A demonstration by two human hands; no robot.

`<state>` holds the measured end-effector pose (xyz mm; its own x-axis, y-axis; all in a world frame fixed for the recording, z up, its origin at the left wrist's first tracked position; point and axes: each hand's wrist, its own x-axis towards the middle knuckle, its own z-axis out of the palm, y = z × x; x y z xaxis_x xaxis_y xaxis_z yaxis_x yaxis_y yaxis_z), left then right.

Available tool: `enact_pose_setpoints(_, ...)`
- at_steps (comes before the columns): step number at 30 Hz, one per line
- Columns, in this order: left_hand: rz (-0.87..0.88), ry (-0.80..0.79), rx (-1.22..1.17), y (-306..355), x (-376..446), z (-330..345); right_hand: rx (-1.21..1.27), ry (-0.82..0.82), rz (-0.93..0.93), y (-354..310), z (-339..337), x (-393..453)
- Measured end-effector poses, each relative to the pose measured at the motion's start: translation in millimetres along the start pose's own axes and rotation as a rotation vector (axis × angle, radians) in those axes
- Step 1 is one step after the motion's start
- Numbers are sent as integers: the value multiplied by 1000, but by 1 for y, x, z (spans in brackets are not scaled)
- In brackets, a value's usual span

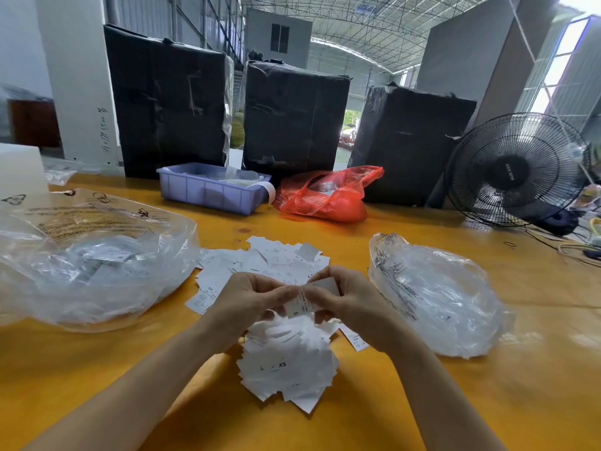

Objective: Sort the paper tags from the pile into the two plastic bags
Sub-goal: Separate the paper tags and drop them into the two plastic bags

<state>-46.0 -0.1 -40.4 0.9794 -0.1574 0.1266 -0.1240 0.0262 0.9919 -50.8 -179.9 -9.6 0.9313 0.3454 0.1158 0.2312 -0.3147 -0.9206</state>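
Your left hand (250, 296) and right hand (341, 296) pinch one paper tag (300, 304) above the pile (286, 362), plastic bags left (91, 265) and right (435, 297).

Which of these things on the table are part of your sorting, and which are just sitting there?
In the job: paper tags, the tag pinched by left hand and right hand, left clear bag, right clear bag.

Lying about: purple tray, red bag, fan, black bales.

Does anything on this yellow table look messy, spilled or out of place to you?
Nothing looks damaged. The white paper tags lie in a loose, overlapping heap between the two clear plastic bags, several askew. One white strip hangs over the rim of the lilac plastic tray. Both hands pinch one tag.
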Motion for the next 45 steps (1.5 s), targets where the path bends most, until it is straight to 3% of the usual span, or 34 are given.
enact_pose_setpoints(7,45,61,23,0,-4,8,-58,-158,88,-1,8,-2)
enact_pose_setpoints(13,-2,171,-114,2,-1,9,118,256,-115,-4,4,2)
enact_pose_setpoints(19,65,152,-128,2,-5,16,-28,199,-119,3,19,4)
enact_pose_setpoints(26,101,315,-170,-3,-2,15,161,72,-52,2,22,3)
enact_pose_setpoints(30,56,268,-166,-2,-1,14,186,109,-100,2,20,4)
enact_pose_setpoints(34,-117,187,-276,3,-1,12,209,203,-95,4,9,5)
enact_pose_setpoints(38,-129,46,-163,3,-4,6,169,262,-116,3,6,6)
enact_pose_setpoints(45,-114,102,-131,2,-3,7,50,274,-138,4,9,5)
